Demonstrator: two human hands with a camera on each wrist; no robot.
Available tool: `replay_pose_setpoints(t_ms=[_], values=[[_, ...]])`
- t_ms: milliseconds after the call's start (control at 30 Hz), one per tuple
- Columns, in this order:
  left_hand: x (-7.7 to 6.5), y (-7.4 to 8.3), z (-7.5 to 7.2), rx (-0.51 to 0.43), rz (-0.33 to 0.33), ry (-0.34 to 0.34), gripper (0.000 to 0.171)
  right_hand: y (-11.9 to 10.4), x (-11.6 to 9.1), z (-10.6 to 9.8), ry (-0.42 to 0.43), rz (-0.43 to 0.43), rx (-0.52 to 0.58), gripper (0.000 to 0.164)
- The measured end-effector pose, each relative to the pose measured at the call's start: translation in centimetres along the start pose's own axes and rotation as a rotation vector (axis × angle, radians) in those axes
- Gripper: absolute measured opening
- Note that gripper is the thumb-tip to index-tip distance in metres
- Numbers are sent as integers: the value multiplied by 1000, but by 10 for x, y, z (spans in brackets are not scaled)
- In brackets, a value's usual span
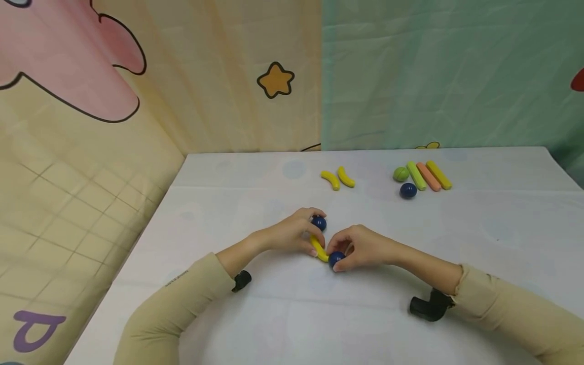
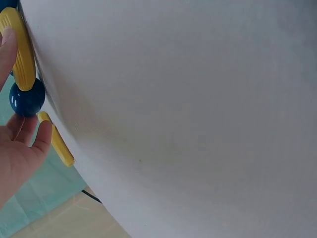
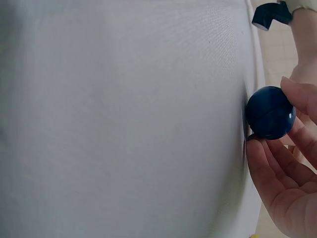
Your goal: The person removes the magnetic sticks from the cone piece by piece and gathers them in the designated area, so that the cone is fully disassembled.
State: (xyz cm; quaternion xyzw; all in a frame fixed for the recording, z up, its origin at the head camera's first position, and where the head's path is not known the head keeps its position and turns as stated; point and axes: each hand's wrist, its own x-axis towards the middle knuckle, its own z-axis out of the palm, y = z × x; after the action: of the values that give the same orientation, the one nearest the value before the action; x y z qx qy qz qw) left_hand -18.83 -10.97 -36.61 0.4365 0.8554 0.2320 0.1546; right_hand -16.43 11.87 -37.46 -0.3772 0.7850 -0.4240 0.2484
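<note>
Near the middle of the table my left hand [image 1: 296,232] holds a small yellow toy banana [image 1: 322,252] between thumb and fingers. Its other fingers reach round a dark blue ball [image 1: 319,223] at the banana's far end; in the left wrist view this ball [image 2: 27,99] meets the banana's tip [image 2: 24,62]. My right hand [image 1: 365,247] pinches a second dark blue ball [image 1: 336,259] at the near end of the banana. The right wrist view shows thumb and fingers on either side of that glossy ball [image 3: 270,113], close to the white tabletop.
Two more yellow toy bananas [image 1: 337,179] lie behind the hands. At the back right are a green ball [image 1: 401,174], another blue ball [image 1: 408,190], and a green stick [image 1: 416,176], an orange stick [image 1: 428,176] and a yellow stick [image 1: 439,175] side by side. Curtains hang behind the table.
</note>
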Motion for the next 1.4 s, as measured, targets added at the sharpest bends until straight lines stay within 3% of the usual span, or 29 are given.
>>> replay_pose_setpoints(t_ms=[133,233,433,533,633,767,967,1400], values=[[0,0,0,-55,-20,4,18,1,1,0,-6,-12,7,26],[1,2,-1,-111,-78,52,21,0,3,-7,6,-14,-5,26],[4,9,0,-187,-402,241,31,3,20,-30,197,40,-34,27],[6,13,2,-231,-546,232,40,7,32,-36,215,71,-17,35],[8,16,5,-256,-621,189,42,9,44,-35,155,71,-39,40],[8,19,6,-296,-647,170,34,8,54,-31,104,54,-102,36],[8,18,7,-425,-665,170,28,10,58,-30,113,57,-108,35],[9,15,10,-506,-633,182,25,9,56,-31,115,21,-107,34]])
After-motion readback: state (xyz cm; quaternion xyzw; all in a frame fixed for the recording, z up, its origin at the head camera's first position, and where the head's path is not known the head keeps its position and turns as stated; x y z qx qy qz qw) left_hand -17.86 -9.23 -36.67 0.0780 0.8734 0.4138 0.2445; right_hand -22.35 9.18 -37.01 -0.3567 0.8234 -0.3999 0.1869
